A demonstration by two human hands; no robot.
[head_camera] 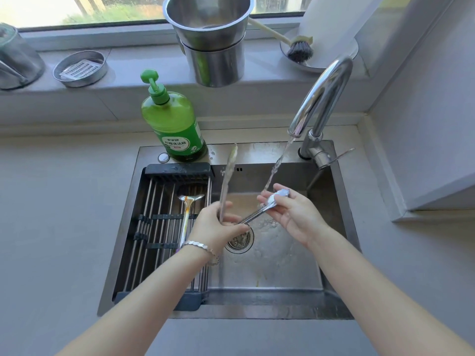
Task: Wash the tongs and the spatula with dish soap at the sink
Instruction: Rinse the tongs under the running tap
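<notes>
At frame centre the left hand [218,224] grips the hinge of one pair of tongs [226,183], while the right hand [288,214] rubs a soapy arm tip under the tap stream. Rinsing probably remains. One spatula [189,209] lies on the rack [164,227], centre left, seemingly unwashed. One soap bottle [174,124] stands beyond.

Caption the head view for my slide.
Left hand holds the tongs while right hand rubs one arm under the faucet.

Over the sink [341,227], my left hand [216,227] grips the spread tongs [253,215]; my right hand [290,214] rubs one soapy tip under the faucet [321,98] stream.
</notes>
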